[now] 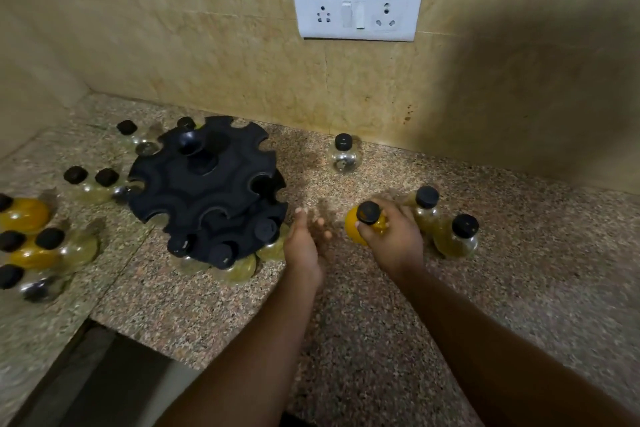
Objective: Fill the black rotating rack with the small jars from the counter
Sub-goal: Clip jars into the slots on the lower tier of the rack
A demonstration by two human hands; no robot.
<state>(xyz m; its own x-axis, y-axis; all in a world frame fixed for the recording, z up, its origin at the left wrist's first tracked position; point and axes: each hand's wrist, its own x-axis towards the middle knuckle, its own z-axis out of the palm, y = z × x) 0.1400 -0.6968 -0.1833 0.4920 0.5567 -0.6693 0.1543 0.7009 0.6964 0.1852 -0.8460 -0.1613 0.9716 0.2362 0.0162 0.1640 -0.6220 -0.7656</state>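
Observation:
The black rotating rack (pixel 204 180) stands left of centre on the granite counter (pixel 363 305), with several black-capped jars hanging in its lower tier. My right hand (pixel 394 239) is shut on a yellow-filled jar (pixel 356 224) with a black cap. My left hand (pixel 304 246) hovers open between that jar and the rack, fingers apart and blurred. Two olive-filled jars (pixel 453 236) stand just right of my right hand. A clear jar (pixel 343 156) stands alone near the wall.
Several more jars, yellow and clear, are grouped on the counter at the far left (pixel 31 239) and behind the rack (pixel 138 139). A white socket plate (pixel 356 12) is on the tiled wall. The counter drops off at the lower left (pixel 86 374).

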